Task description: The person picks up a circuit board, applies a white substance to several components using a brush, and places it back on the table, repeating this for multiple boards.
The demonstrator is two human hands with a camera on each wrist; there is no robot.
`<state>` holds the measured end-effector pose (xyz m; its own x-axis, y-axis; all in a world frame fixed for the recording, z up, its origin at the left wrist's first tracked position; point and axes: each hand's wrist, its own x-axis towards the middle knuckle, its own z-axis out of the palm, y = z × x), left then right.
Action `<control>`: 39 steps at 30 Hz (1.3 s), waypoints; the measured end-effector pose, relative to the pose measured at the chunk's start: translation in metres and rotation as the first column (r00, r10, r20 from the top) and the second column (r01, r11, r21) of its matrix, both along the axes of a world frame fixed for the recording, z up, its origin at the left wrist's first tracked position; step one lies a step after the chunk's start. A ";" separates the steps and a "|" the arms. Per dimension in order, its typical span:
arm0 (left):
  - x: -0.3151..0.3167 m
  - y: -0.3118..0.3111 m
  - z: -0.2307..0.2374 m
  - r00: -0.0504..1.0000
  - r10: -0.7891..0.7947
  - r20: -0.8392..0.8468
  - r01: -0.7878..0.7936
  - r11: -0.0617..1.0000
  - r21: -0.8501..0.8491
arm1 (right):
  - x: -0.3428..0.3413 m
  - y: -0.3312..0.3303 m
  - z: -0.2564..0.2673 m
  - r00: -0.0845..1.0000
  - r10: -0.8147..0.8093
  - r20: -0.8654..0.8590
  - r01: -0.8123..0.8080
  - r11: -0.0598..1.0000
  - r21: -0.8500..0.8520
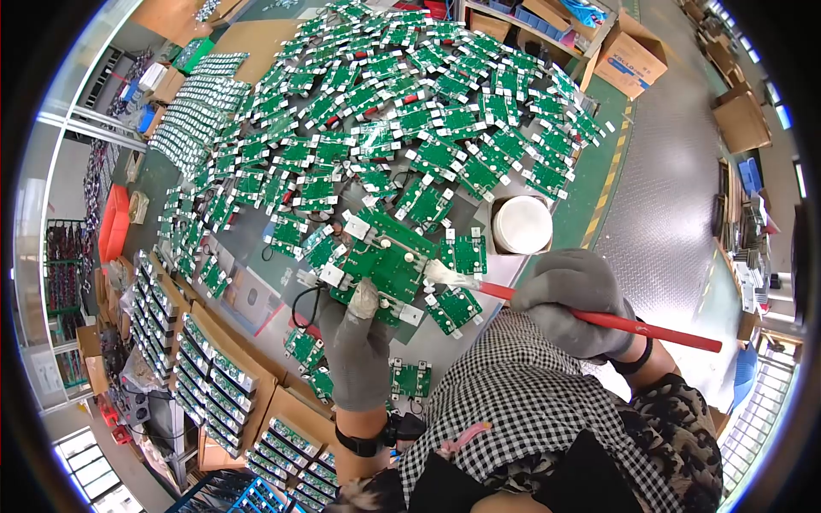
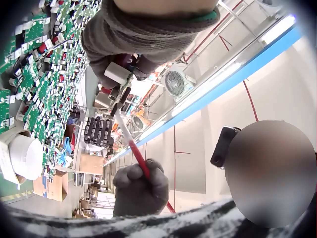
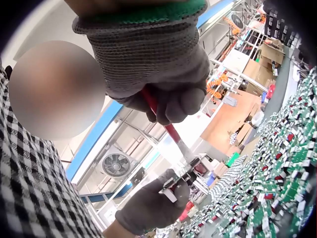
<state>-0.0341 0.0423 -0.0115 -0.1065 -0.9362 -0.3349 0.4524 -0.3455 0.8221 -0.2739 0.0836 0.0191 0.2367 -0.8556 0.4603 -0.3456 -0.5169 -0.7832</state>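
My gloved left hand point(image 1: 355, 355) grips a green circuit board point(image 1: 389, 272) by its near edge, the thumb lying over the top face. White connectors and metal tabs line the board, and a black cable loop hangs at its left. My gloved right hand point(image 1: 577, 299) holds a red-handled brush point(image 1: 654, 330) in curled fingers. Its pale bristle end reaches the right edge of the board in the head view. In the right wrist view the brush point(image 3: 173, 133) slants down to the board, which is seen edge-on over the left hand point(image 3: 153, 203).
Many similar circuit boards point(image 1: 457, 120) cover the table beyond my hands. A white tub point(image 1: 522, 226) stands in a small carton right of the held board. Racks of boards point(image 1: 214, 380) stand at the left, and an open cardboard box point(image 1: 629, 58) sits at the far right.
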 end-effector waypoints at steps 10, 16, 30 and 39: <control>0.006 -0.003 -0.003 1.000 0.031 -0.002 -0.031 0.999 -0.018 | 0.010 -0.008 -0.001 1.000 -0.011 0.029 0.008 0.993 0.119; 0.075 -0.026 -0.073 0.971 0.239 0.004 -0.238 0.968 -0.075 | 0.008 -0.003 -0.011 0.987 -0.145 0.064 0.105 0.900 0.422; 0.198 -0.240 -0.244 0.309 0.253 0.917 -0.567 0.823 -0.036 | 0.015 -0.018 -0.016 0.935 -0.343 0.095 0.241 0.806 0.541; 0.289 -0.095 -0.222 0.379 0.096 0.921 0.131 0.979 -0.156 | -0.033 -0.017 -0.030 0.840 -0.540 0.050 0.397 0.676 0.621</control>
<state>0.2547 -0.0524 -0.2340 0.1440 -0.9870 -0.0716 -0.6272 -0.1470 0.7648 -0.3072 0.0662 -0.0106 -0.3109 -0.9369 -0.1597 -0.2063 0.2306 -0.9509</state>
